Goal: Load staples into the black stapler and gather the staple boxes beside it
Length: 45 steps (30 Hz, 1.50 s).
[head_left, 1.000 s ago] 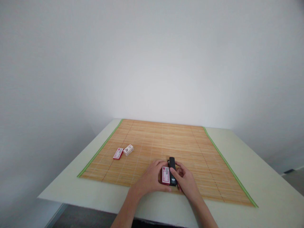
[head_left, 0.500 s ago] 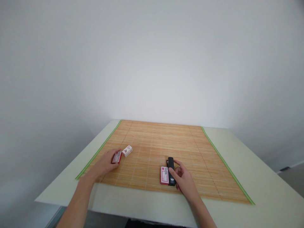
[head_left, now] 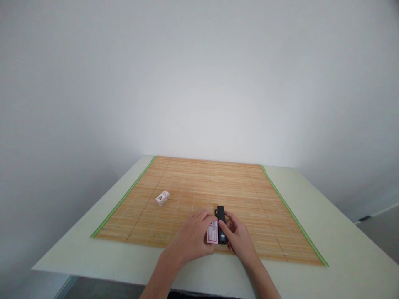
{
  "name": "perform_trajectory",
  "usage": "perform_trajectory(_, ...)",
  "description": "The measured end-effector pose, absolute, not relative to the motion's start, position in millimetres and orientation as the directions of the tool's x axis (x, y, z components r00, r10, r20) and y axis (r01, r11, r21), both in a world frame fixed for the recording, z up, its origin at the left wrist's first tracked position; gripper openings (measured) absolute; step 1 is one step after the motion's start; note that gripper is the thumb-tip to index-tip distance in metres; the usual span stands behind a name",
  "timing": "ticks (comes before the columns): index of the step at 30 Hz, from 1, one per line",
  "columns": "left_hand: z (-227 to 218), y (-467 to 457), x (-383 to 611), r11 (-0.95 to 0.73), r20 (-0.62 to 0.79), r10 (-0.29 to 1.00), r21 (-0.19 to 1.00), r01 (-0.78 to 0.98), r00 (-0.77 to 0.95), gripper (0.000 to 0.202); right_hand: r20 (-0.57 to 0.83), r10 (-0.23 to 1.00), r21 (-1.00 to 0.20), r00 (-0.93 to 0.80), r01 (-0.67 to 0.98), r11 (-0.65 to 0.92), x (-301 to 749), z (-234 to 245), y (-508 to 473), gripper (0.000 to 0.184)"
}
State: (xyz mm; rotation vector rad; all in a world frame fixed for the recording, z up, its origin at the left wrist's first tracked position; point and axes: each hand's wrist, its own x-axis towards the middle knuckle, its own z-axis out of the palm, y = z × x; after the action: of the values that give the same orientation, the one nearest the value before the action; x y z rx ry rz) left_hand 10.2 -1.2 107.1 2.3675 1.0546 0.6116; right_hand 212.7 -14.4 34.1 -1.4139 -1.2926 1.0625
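My left hand (head_left: 196, 232) is curled around a small white box with a red border (head_left: 212, 233), thumb at its near end and fingers at its far end. Only one such box shows; a second may be hidden under it or behind the fingers. Directly to its right lies a black stapler (head_left: 221, 228), lengthwise away from me. My right hand (head_left: 235, 236) grips the stapler from the right, thumb on top and index finger by the far end. Further left, a small white box with dark print (head_left: 162, 197) lies apart from both hands.
A bamboo mat (head_left: 199, 187) with green side edges covers much of the white table (head_left: 311, 199). Behind the table stands a plain white wall (head_left: 202, 83). The table's front edge is close to my forearms.
My left hand has moved right, from beside the white box to the stapler. The red-bordered box it held is gone from the left. My right hand stays on the stapler.
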Motion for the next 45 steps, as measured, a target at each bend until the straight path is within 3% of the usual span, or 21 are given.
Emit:
perform_trajectory(15, 81.9, 13.2, 12.1, -0.503, 0.192, 0.776, 0.763, 0.406, 0.601, 0.058, -0.016, 0.997, -0.982, 0.079, 0.188, -0.03, 209.7, 39.0, -15.6, 0.068)
perform_trajectory(18, 78.3, 14.3, 5.2, -0.492, 0.188, 0.776, 0.777, 0.392, 0.602, 0.075, -0.019, 0.995, -0.98, 0.101, 0.194, -0.038, 209.3, 39.6, -16.3, 0.069)
perform_trajectory(20, 79.2, 22.0, -10.8, -0.451, 0.209, 0.839, 0.783, 0.428, 0.502, 0.075, -0.026, 0.993, -0.982, 0.116, 0.181, -0.046, 209.1, 40.5, -17.5, 0.068)
perform_trajectory(23, 82.3, 48.1, -55.1, -0.293, 0.275, 0.954, 0.785, 0.546, 0.116, 0.043, -0.04, 0.993, -0.989, 0.115, 0.14, -0.056, 209.1, 41.8, -19.2, 0.067)
perform_trajectory(25, 81.0, 70.5, -92.0, -0.169, 0.329, 0.932, 0.76, 0.627, -0.149, 0.045, -0.04, 0.993, -0.991, 0.112, 0.124, -0.054, 209.3, 41.9, -19.4, 0.067)
perform_trajectory(27, 74.4, 90.0, -125.2, -0.053, 0.339, 0.894, 0.73, 0.681, -0.294, 0.051, -0.039, 0.993, -0.991, 0.112, 0.123, -0.053, 209.4, 41.1, -18.9, 0.067)
perform_trajectory(32, 44.2, 108.1, -155.2, -0.029, 0.202, 0.963, 0.736, 0.677, -0.179, 0.051, -0.034, 0.99, -0.991, 0.136, 0.127, -0.051, 209.1, 36.4, -17.5, 0.069)
perform_trajectory(38, 26.7, 100.2, -115.5, -0.023, 0.123, 0.981, 0.84, 0.541, -0.148, 0.054, -0.026, 0.991, -0.99, 0.132, 0.138, -0.044, 209.1, 34.0, -17.9, 0.065)
perform_trajectory(45, 31.7, 98.6, -63.5, -0.097, 0.177, 0.982, 0.767, 0.634, -0.064, 0.045, -0.006, 0.994, -0.985, 0.113, 0.171, -0.025, 210.7, 31.8, -17.1, 0.06)
